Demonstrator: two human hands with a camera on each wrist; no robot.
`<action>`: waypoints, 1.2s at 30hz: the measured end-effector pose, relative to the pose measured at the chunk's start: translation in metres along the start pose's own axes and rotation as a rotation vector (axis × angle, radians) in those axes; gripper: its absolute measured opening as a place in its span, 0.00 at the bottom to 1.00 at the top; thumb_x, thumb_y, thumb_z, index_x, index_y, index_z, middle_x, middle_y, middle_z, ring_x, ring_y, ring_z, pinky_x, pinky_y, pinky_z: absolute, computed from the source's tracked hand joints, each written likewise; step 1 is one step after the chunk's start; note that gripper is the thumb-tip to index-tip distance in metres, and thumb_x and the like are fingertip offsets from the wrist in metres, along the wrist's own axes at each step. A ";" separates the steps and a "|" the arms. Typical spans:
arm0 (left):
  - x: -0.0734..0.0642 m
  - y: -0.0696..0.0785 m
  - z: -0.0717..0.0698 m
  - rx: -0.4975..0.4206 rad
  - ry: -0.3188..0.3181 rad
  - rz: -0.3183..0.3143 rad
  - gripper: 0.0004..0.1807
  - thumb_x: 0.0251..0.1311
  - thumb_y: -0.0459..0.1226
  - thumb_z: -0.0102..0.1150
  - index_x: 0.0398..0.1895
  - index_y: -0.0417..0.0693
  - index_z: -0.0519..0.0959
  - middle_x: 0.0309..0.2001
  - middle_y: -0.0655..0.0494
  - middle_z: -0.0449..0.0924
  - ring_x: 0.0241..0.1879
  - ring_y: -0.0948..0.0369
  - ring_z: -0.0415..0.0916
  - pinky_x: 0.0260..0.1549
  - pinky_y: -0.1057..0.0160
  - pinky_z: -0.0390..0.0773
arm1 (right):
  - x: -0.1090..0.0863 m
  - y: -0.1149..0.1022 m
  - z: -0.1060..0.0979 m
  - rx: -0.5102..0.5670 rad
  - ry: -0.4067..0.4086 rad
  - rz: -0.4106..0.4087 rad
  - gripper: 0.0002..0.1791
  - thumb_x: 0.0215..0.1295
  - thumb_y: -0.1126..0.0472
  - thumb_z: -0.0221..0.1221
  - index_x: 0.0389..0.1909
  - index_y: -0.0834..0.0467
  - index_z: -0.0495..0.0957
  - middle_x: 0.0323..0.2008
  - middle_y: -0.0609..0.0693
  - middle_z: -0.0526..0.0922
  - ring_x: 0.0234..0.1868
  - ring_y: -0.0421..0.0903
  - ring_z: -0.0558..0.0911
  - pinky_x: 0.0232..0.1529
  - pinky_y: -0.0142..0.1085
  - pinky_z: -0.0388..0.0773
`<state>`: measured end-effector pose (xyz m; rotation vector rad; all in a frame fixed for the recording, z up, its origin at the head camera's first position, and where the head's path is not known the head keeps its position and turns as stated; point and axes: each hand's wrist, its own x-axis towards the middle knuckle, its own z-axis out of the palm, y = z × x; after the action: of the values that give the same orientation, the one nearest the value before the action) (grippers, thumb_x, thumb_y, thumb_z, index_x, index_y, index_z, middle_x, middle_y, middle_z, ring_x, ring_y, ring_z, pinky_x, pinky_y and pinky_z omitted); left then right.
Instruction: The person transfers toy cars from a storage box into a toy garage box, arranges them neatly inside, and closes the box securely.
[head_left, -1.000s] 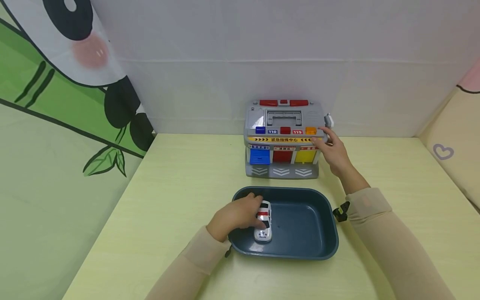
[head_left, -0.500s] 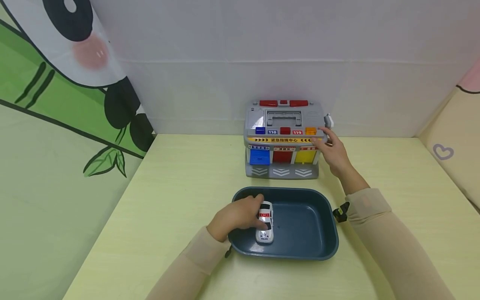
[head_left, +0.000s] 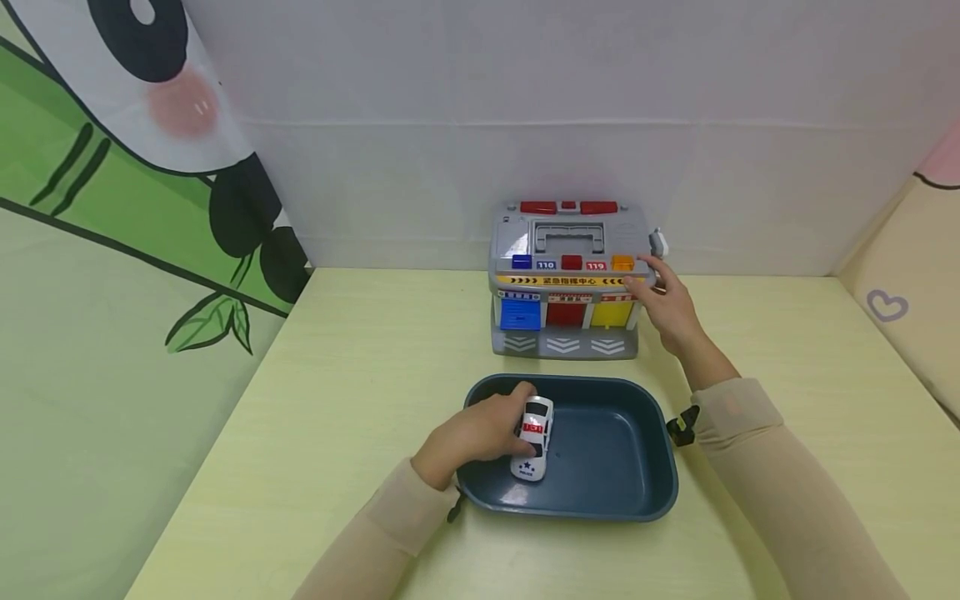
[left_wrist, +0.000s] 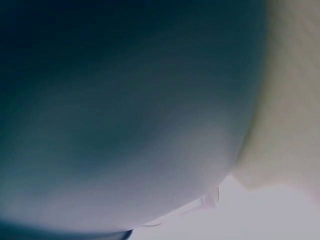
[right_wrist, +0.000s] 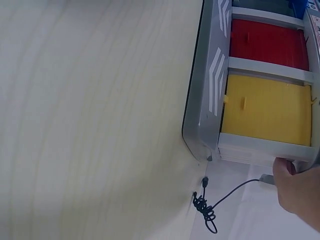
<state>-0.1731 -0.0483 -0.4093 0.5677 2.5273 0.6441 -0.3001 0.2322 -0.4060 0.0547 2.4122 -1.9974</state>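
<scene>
My left hand [head_left: 480,429] grips a white toy police car [head_left: 533,437] with a red roof stripe, over the left part of a dark blue tray [head_left: 600,507]. Whether the car's wheels touch the tray floor I cannot tell. Behind the tray stands a grey toy garage [head_left: 566,343] with blue, red and yellow doors. Its blue door [right_wrist: 298,7] appears swung outward in the right wrist view; the yellow door [right_wrist: 267,110] is down. My right hand [head_left: 666,308] holds the garage's upper right corner. A blurred dark surface fills most of the left wrist view.
A pale wood-look table [head_left: 360,358] lies under everything. White cloth [head_left: 390,192] hangs behind the garage. A thin black cord [right_wrist: 205,210] is bundled near the garage's right side. A small grey handset-like part [head_left: 657,242] juts from that side.
My left hand has moved the police car slightly right within the tray, and the car has turned so its far end points more to the right. My right hand stays on the garage.
</scene>
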 end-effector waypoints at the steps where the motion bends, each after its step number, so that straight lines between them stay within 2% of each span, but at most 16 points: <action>1: 0.000 0.000 0.000 -0.008 0.002 0.008 0.39 0.53 0.40 0.73 0.64 0.47 0.61 0.41 0.54 0.78 0.35 0.64 0.77 0.37 0.66 0.79 | 0.000 0.000 0.000 0.002 0.000 -0.002 0.36 0.72 0.50 0.55 0.76 0.50 0.53 0.59 0.60 0.65 0.53 0.49 0.69 0.65 0.52 0.59; 14: 0.002 -0.006 0.005 -0.071 0.029 0.083 0.39 0.53 0.38 0.74 0.66 0.50 0.62 0.47 0.53 0.76 0.41 0.61 0.75 0.41 0.67 0.78 | -0.002 -0.001 0.002 -0.009 0.009 0.002 0.36 0.71 0.48 0.56 0.75 0.49 0.54 0.64 0.64 0.63 0.58 0.54 0.67 0.65 0.51 0.60; 22: 0.002 -0.008 -0.001 -0.120 0.047 0.112 0.40 0.53 0.38 0.73 0.68 0.50 0.62 0.47 0.55 0.76 0.41 0.62 0.75 0.39 0.68 0.78 | -0.001 0.001 0.001 -0.006 0.008 -0.003 0.36 0.71 0.47 0.56 0.75 0.49 0.54 0.63 0.63 0.63 0.58 0.54 0.66 0.65 0.50 0.60; 30: 0.001 -0.015 -0.013 -0.226 0.045 0.187 0.41 0.54 0.39 0.72 0.70 0.51 0.62 0.40 0.56 0.74 0.36 0.61 0.75 0.35 0.67 0.77 | -0.003 0.000 0.001 -0.008 0.008 -0.006 0.36 0.72 0.48 0.55 0.76 0.49 0.54 0.62 0.63 0.62 0.57 0.53 0.67 0.65 0.50 0.59; 36: -0.002 -0.019 -0.022 -0.357 0.051 0.178 0.41 0.54 0.37 0.72 0.70 0.48 0.61 0.40 0.53 0.76 0.37 0.59 0.78 0.38 0.63 0.79 | -0.004 -0.002 0.001 0.002 0.003 -0.007 0.36 0.72 0.48 0.55 0.76 0.48 0.53 0.64 0.63 0.61 0.58 0.53 0.66 0.66 0.50 0.59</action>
<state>-0.1888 -0.0719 -0.4013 0.6536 2.3432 1.1577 -0.2964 0.2313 -0.4044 0.0494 2.4151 -2.0037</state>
